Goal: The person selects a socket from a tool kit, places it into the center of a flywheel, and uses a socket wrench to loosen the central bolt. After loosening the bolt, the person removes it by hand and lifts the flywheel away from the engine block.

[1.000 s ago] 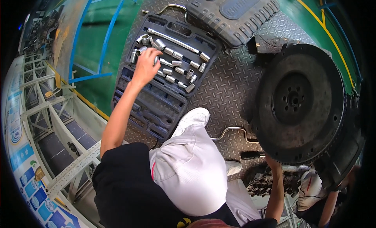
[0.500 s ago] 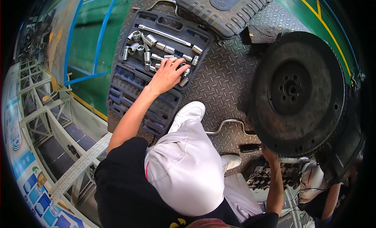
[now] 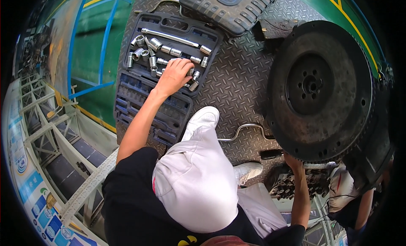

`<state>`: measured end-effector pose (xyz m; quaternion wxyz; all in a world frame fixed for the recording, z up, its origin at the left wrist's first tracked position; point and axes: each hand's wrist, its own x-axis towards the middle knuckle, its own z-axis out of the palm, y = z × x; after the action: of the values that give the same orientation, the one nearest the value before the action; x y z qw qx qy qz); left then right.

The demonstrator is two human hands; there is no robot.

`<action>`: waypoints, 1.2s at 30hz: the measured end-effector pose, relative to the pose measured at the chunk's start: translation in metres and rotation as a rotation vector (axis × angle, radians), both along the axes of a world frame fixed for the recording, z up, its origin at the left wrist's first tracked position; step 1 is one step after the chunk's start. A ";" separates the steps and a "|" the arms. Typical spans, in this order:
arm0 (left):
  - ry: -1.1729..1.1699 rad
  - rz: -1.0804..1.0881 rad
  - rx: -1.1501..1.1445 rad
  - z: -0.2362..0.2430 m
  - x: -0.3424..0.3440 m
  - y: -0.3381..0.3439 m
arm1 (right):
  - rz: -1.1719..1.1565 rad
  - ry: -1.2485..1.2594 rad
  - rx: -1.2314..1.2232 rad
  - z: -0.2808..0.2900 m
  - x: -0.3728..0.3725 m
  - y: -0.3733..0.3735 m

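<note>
My left hand [image 3: 176, 75] is over the open socket case [image 3: 175, 23], its fingers bent and a little apart among the loose chrome sockets [image 3: 155, 44]. The fingertips partly hide the sockets under them, and no socket shows lifted. A long chrome extension bar [image 3: 169, 37] lies across the upper tray. My right hand [image 3: 293, 162] is low beside the large dark flywheel [image 3: 281, 119], closed around a tool with a black handle [image 3: 271, 154] that sticks out to the left. The flywheel's rim covers part of those fingers and the tool's far end.
A bent metal bar [image 3: 245, 126] lies on the tread-plate floor [image 3: 230, 77] beside my white shoe [image 3: 202, 121]. Another dark case [image 3: 230, 13] is at the top. Greasy engine parts [image 3: 296, 182] lie below the flywheel. Another person's arm [image 3: 364, 208] shows at the lower right.
The whole view has shifted slightly. My left hand stays over the sockets, with its fingers drawn in a little more. My right hand still grips the black-handled tool.
</note>
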<state>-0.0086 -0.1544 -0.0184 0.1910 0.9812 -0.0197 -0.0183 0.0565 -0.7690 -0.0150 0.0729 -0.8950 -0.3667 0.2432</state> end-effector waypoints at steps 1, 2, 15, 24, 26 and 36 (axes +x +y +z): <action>-0.016 0.011 -0.017 0.000 0.000 0.001 | -0.048 0.075 -0.055 -0.001 0.000 -0.002; -0.015 0.009 -0.018 0.000 0.000 0.001 | -0.051 0.076 -0.056 -0.003 -0.001 -0.005; -0.100 0.068 -0.001 -0.001 -0.001 -0.002 | 0.037 -0.091 0.079 -0.032 -0.013 -0.038; -0.244 0.175 0.064 0.012 0.015 0.021 | 0.134 -0.143 -0.037 -0.018 -0.009 -0.027; -0.262 0.215 0.079 0.012 0.025 0.034 | 0.031 0.028 -0.199 -0.013 -0.006 -0.019; -0.117 0.202 0.249 -0.020 0.051 0.039 | -0.118 0.219 -0.210 -0.006 0.001 0.003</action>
<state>0.0429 -0.1158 -0.0380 0.0676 0.9936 0.0705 0.0560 0.0572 -0.7657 -0.0209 0.0325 -0.8859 -0.2761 0.3714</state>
